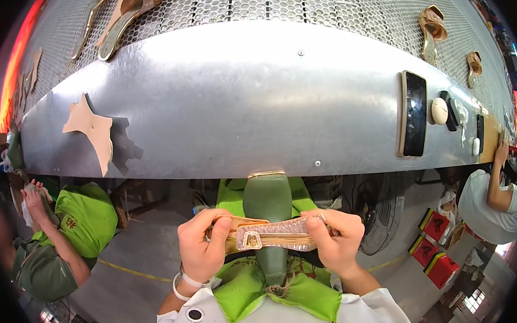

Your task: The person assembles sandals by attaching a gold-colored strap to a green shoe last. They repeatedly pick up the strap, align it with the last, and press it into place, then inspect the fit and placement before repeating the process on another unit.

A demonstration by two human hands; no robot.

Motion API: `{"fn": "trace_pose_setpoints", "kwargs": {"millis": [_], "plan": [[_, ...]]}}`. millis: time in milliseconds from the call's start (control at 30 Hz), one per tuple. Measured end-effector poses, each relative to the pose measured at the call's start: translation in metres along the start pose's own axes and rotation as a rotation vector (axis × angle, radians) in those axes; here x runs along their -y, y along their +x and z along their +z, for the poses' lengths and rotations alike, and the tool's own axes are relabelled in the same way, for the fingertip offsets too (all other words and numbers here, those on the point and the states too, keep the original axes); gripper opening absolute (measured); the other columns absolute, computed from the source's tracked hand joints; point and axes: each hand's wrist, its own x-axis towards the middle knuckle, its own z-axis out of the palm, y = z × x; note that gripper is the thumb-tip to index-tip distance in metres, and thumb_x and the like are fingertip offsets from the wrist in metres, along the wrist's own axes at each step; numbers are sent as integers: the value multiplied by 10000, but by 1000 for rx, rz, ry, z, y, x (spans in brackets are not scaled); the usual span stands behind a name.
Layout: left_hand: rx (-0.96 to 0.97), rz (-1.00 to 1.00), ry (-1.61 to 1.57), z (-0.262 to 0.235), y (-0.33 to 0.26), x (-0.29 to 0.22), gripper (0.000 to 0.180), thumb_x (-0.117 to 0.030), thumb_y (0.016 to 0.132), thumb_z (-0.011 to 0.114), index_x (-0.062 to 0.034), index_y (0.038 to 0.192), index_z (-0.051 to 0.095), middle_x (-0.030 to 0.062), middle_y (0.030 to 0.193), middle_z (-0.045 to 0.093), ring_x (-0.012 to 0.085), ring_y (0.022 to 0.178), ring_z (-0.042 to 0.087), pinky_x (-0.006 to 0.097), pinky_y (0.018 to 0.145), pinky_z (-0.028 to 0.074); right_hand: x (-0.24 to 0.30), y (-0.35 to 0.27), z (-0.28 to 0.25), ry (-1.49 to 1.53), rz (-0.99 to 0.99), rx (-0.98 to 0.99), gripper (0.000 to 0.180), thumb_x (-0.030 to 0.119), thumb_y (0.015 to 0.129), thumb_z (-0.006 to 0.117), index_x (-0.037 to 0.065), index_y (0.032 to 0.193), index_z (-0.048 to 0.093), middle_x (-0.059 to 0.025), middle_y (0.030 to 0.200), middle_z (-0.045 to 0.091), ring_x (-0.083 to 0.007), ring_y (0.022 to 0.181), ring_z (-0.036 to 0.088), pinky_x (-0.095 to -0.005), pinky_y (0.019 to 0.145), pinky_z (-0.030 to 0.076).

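Between my two hands is a sandal upper (290,230) with pinkish glitter, gold trim and a square jewelled buckle. My left hand (201,244) pinches its left end. At its right end, my right hand (338,240) grips with the thumb on top. Behind the upper stands a green shoe last (268,196), upright between my knees and over a bright green apron (303,294). The last's top reaches up to the metal table's near edge, and the upper hides its middle.
On the metal table (262,102) lie a beige star-like piece (89,124), a phone (414,115) and a white oval object (440,111). Sandals (125,20) rest on the perforated belt (232,6) beyond. Co-workers sit left (51,255) and right (490,202). A floor fan (379,216) stands below.
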Motion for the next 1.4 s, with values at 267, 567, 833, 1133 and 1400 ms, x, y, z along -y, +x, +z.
{"fn": "trace_pose_setpoints", "kwargs": {"millis": [267, 567, 833, 1133, 1400], "plan": [[-143, -6, -95, 27, 3, 39, 187, -113, 943, 641, 68, 920, 683, 111, 816, 683, 153, 722, 620, 276, 661, 485, -31, -3, 28, 249, 295, -99, 206, 117, 951, 643, -60, 1030, 713, -77, 904, 671, -87, 774, 573, -227, 685, 440], [-30, -268, -463, 25, 7, 53, 266, -172, 1005, 595, 74, 951, 681, 29, 805, 678, 63, 710, 577, 216, 655, 478, -47, 3, 50, 449, 289, -122, 280, 186, 988, 611, -73, 1039, 703, -101, 1026, 677, -117, 904, 589, -257, 816, 461], [-32, -286, -580, 21, 6, 56, 244, -168, 1006, 591, 56, 952, 673, 28, 837, 670, 63, 722, 566, 215, 656, 463, -48, 0, 62, 663, 421, -133, 309, 204, 988, 621, -92, 1025, 702, -58, 950, 659, -100, 833, 576, -249, 763, 460], [12, 8, -900, 11, -8, 77, 211, -170, 994, 587, 30, 935, 615, 106, 845, 625, 189, 735, 581, 322, 688, 485, 15, -11, 55, 369, 86, -61, 133, 118, 884, 726, -6, 920, 756, -62, 779, 651, -125, 707, 586, -269, 602, 451], [295, 274, -1159, 6, 6, 94, 256, -268, 998, 567, -22, 927, 586, 116, 864, 607, 240, 731, 559, 355, 599, 397, 31, -14, 57, 420, -143, -45, 73, 83, 829, 762, 17, 857, 752, -74, 710, 620, -157, 597, 559, -283, 522, 423]]}}
